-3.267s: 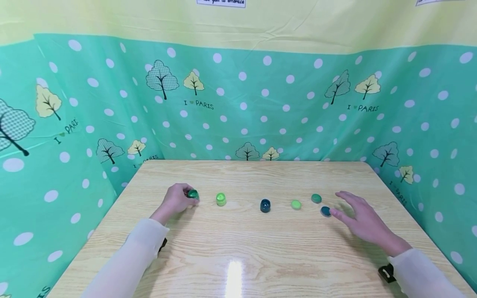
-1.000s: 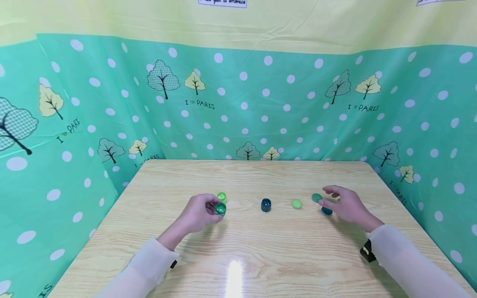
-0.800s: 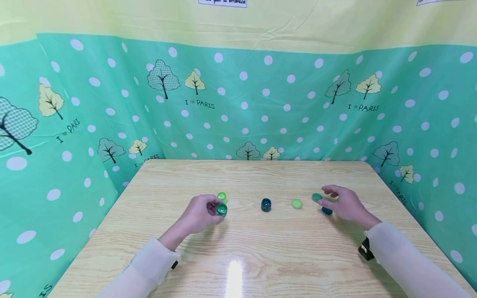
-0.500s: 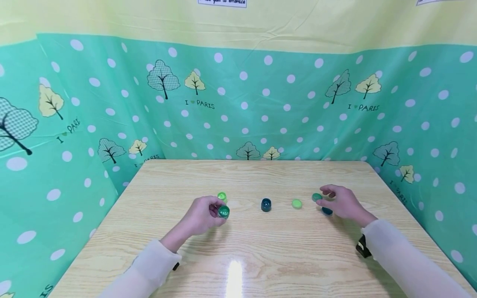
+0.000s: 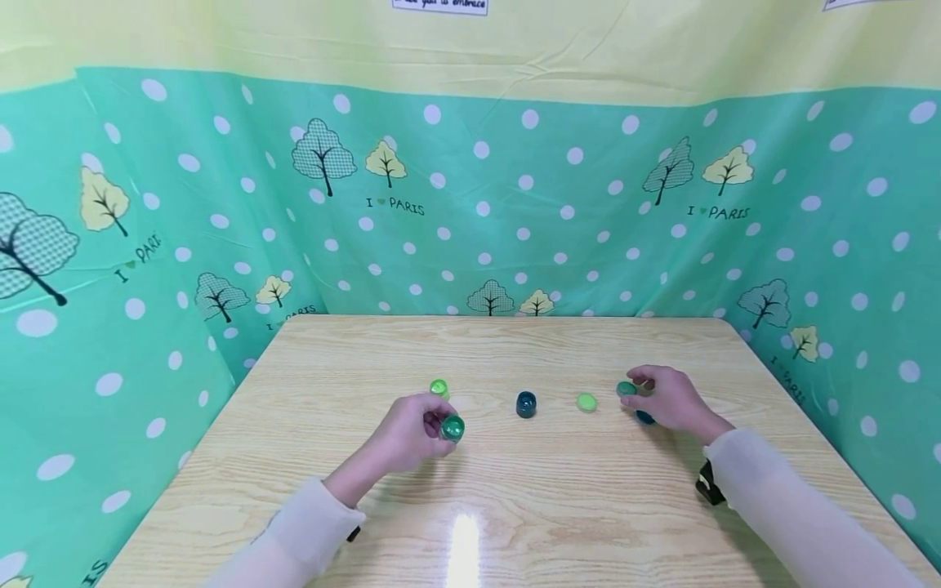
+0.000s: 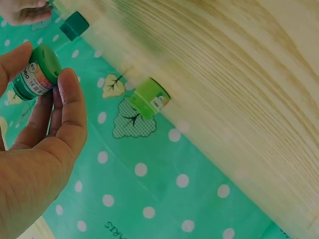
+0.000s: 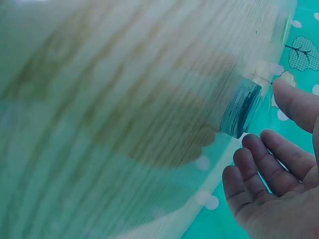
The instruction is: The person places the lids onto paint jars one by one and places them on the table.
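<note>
My left hand pinches a small open green paint jar above the table. In the left wrist view the jar is tilted, its printed label partly visible between thumb and fingers. Just behind it stands a light green jar; a dark blue jar is farther right. My right hand hovers around a green lid, thumb and fingers spread. A dark blue lid lies partly hidden under this hand. In the right wrist view one teal-looking lid sits just past the fingertips; contact cannot be made out.
A light green lid lies between the dark blue jar and the right hand. The wooden table reaches back to a green polka-dot curtain, which also hangs along both sides.
The left hand has lifted the green jar from the table's left and carried it rightward and nearer. The right hand has shifted left, from beside the dark blue lid to the green lid.
</note>
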`<state>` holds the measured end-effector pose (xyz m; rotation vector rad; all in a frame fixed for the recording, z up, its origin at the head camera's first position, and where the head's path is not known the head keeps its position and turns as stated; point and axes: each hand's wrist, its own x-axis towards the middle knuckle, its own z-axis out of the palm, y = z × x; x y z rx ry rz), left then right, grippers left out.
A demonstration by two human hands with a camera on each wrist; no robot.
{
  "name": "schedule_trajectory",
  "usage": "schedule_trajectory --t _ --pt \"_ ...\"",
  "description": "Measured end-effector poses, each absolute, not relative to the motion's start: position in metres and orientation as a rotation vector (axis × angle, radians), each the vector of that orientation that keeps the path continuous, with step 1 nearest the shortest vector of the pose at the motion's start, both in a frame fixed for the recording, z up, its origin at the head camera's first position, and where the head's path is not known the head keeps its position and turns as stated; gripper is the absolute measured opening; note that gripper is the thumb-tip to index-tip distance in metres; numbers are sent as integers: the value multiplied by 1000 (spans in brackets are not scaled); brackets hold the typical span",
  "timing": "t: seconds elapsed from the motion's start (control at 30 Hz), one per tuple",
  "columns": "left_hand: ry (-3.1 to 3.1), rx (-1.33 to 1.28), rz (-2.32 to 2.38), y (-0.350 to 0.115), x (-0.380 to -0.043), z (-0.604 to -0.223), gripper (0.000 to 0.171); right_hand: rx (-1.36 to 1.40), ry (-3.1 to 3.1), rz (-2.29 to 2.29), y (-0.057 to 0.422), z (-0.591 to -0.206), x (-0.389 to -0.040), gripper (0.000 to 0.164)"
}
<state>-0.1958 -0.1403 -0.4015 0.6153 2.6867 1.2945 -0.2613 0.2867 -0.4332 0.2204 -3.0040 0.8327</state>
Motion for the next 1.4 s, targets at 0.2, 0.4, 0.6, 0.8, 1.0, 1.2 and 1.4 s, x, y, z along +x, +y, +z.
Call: schedule_trajectory --t 0.2,0.4,0.6,0.8,1.0,1.2,1.4 --pt "2671 657 1295 -136 -195 -404 26 220 -3031 800 286 -434 -265 55" --pt "2665 678 1283 -132 -193 -406 25 191 -3059 781 284 -435 -268 54" --pt "2669 690 1274 -129 -192 -406 25 170 -3080 765 282 -437 -271 49" --pt "2641 679 1283 -127 -190 -408 24 180 -3092 744 281 -439 -272 44" --pt "2636 667 1272 -124 -189 -409 25 166 -3085 736 279 -437 -270 43" --pt "2642 681 1274 -122 -188 -411 24 169 -3058 746 277 -429 -267 45" --pt "2650 678 1280 -121 -187 -412 24 207 -3007 791 271 -419 -260 40"
